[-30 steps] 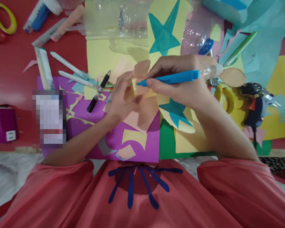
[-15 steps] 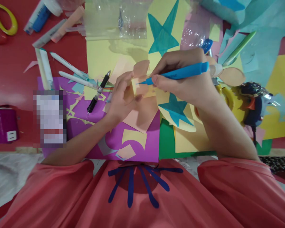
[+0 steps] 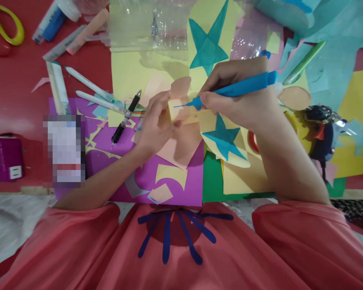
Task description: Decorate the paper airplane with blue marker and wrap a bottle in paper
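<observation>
Partly hidden, peach cutout [image 3: 180, 86] sits behind both hands' fingers [image 3: 157, 108].

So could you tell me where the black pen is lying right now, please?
In the head view the black pen lies left of centre on the purple paper, just left of the left hand and beside two white pens.

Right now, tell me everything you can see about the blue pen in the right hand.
The blue pen is slim, plastic-looking, bright blue, with a fine pointed tip. It lies nearly level, tip leftward. The right hand grips it near the tip. The tip meets the small pale yellow paper that the left hand holds.
</observation>
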Tool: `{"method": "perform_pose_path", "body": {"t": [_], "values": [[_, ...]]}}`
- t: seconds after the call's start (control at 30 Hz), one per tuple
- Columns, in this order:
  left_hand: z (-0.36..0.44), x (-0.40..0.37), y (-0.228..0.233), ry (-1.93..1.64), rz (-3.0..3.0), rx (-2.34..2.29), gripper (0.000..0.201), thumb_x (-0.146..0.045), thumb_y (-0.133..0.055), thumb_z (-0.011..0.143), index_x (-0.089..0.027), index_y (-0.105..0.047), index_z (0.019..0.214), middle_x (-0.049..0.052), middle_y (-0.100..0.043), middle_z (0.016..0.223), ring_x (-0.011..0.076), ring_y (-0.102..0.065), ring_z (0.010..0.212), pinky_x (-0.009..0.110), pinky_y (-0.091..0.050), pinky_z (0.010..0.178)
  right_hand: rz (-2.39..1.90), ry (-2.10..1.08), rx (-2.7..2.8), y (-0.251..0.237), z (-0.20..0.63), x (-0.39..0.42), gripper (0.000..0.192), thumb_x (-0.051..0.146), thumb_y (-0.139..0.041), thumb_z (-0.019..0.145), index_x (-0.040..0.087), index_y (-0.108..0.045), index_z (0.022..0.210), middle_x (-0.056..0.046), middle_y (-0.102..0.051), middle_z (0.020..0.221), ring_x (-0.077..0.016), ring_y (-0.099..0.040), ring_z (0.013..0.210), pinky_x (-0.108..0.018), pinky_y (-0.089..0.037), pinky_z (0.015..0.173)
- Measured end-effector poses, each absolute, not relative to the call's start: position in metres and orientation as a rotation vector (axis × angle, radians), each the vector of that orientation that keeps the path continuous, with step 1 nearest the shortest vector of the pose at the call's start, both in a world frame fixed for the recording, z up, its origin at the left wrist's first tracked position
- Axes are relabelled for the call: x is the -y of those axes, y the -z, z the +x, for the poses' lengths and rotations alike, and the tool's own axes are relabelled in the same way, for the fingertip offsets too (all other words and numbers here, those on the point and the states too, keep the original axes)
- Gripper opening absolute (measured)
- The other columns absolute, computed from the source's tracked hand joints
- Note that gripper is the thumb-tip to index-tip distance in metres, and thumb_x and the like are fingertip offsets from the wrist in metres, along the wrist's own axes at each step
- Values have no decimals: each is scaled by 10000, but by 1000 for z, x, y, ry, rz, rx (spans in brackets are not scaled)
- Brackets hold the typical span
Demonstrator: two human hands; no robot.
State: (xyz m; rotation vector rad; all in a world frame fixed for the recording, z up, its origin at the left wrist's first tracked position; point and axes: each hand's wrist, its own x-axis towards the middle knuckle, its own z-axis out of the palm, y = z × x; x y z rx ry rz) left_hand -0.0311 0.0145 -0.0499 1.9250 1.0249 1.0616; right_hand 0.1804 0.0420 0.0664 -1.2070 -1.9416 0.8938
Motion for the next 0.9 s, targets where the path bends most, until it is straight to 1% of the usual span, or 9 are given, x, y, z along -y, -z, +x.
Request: {"method": "perform_pose_path", "body": {"t": [0.1, 0.2, 0.3, 0.4, 0.57, 0.67, 0.8, 0.9], "values": [[-31, -15, 50, -1072, 1938, -1034, 623, -641, -573, 872, -378, -383, 1403, 54, -442, 1446, 322, -410, 1403, 502, -416, 1130, -1213, -894, 1910, -67, 179, -41, 278, -42, -636, 669, 192, -548, 547, 54, -531, 514, -72, -446, 494, -235, -343, 482], [-31, -15, 50, -1059, 1952, -1046, 606, -616, -578, 885, -390, -371, 1407, 50, -439, 1435, 306, -413, 1406, 488, -439, 1118, -1180, -923, 1881, -67, 179, -40, 280, -37, -631, 657, 191, -530, 530, 60, -515, 504, -63, -420, 473, -231, -325, 470], [-32, -16, 52, -1050, 1961, -1045, 619, -609, -586, 883, -403, -353, 1418, 55, -429, 1441, 306, -405, 1415, 505, -430, 1130, -1064, -987, 1817, -70, 181, -40, 261, -11, -614, 679, 190, -534, 533, 51, -537, 522, -62, -444, 461, -226, -341, 464], [-33, -16, 55, -1068, 1971, -1046, 634, -623, -586, 875, -400, -351, 1420, 57, -437, 1445, 311, -411, 1412, 523, -404, 1151, -949, -968, 1722, -74, 185, -38, 251, 21, -597, 727, 198, -565, 552, 31, -575, 569, -63, -483, 468, -220, -373, 455], [-34, -17, 55, -1079, 1987, -1052, 633, -622, -577, 882, -391, -352, 1426, 55, -441, 1441, 295, -425, 1401, 499, -402, 1162, -941, -1010, 1668, -65, 186, -28, 136, 151, -657, 775, 218, -614, 666, 48, -592, 609, -63, -523, 466, -214, -418, 447], [-34, -16, 52, -1049, 2010, -1073, 619, -618, -565, 892, -396, -349, 1428, 50, -435, 1453, 283, -420, 1404, 491, -410, 1155, -991, -949, 1680, -52, 184, -20, 102, 226, -659, 805, 228, -634, 706, 35, -627, 645, -91, -564, 514, -240, -457, 481], [-33, -18, 54, -1073, 2003, -1084, 634, -641, -573, 875, -404, -357, 1423, 32, -450, 1444, 293, -429, 1393, 512, -410, 1148, -1076, -846, 1716, -42, 180, -15, 147, 328, -665, 821, 246, -640, 701, -1, -669, 653, -152, -614, 561, -300, -492, 491], [-31, -18, 57, -1087, 1983, -1093, 635, -648, -568, 872, -406, -364, 1423, 23, -456, 1449, 299, -433, 1392, 491, -403, 1151, -1097, -829, 1725, -41, 180, -16, 185, 365, -666, 822, 244, -629, 688, -5, -659, 619, -155, -603, 533, -309, -482, 467]]}}
